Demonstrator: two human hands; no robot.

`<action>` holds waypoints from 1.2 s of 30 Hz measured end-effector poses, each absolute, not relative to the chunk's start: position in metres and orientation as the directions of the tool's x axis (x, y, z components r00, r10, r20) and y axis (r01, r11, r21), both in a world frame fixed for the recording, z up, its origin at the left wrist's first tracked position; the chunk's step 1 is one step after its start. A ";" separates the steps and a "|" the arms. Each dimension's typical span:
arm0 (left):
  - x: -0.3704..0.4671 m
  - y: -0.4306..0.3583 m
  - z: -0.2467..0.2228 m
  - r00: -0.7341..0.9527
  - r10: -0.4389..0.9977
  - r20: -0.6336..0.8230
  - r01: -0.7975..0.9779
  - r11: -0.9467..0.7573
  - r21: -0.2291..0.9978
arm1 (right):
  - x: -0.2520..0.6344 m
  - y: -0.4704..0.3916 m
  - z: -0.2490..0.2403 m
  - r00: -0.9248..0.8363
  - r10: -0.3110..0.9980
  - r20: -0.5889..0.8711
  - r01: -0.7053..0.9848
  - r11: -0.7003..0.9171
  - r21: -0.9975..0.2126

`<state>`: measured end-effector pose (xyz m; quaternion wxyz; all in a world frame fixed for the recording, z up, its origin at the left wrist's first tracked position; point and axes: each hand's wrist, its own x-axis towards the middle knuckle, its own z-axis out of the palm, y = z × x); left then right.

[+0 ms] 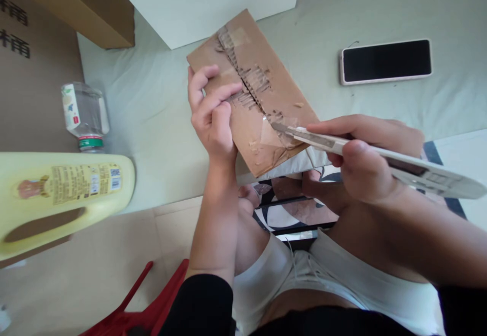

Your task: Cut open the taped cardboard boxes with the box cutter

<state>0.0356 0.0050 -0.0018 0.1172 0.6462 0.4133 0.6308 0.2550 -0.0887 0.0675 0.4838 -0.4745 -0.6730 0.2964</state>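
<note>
A brown cardboard box (274, 92) is tilted in front of me, its top face torn along the middle seam, with corrugated ribs showing. Clear tape (268, 131) covers the seam near its lower end. My left hand (213, 110) grips the box by its left edge, fingers lying over the top face. In my right hand (367, 153) is a white utility knife (331, 143), fingers closed around its handle. The blade tip touches or hovers just over the seam beside the tape; I cannot tell which.
A phone (386, 61) lies on the pale cloth (152, 123) at right. Leftward are a clear bottle (85, 113), a yellow jug (76, 184) and larger cardboard boxes (81, 4). A white box (213, 1) stands behind. A red stool (144, 305) is at lower left.
</note>
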 end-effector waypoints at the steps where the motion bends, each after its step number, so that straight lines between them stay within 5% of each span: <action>1: 0.035 0.005 -0.002 -0.134 0.696 0.706 0.393 -0.616 0.682 | 0.255 -0.090 0.066 -0.057 0.935 0.349 0.327 0.348 -0.878; 10: 0.039 0.001 0.005 -0.160 0.702 0.694 0.444 -0.577 0.686 | 0.258 -0.093 0.070 0.051 0.975 0.215 0.278 0.193 -0.941; 36: 0.035 0.003 0.002 -0.145 0.790 0.596 0.392 -0.507 0.768 | 0.263 -0.089 0.079 -0.096 0.894 0.437 0.376 0.439 -0.816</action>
